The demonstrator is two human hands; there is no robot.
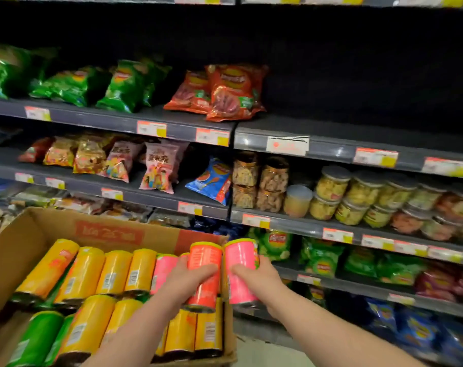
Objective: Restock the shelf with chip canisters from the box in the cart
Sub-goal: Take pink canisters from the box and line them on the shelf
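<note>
Both hands are seemingly lifting stock from the box (40, 229), far right corner: left hand (190, 280) is clamping the orange canister (205, 254), right hand (259, 276) the pink canister (239, 287); next, carrying both to the bare shelf (357, 128), far right

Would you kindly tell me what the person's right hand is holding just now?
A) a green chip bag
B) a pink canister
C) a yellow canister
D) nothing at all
B: the right hand grips a pink canister, just past the right edge of the box, while the left hand holds an orange-red canister beside it.
</note>
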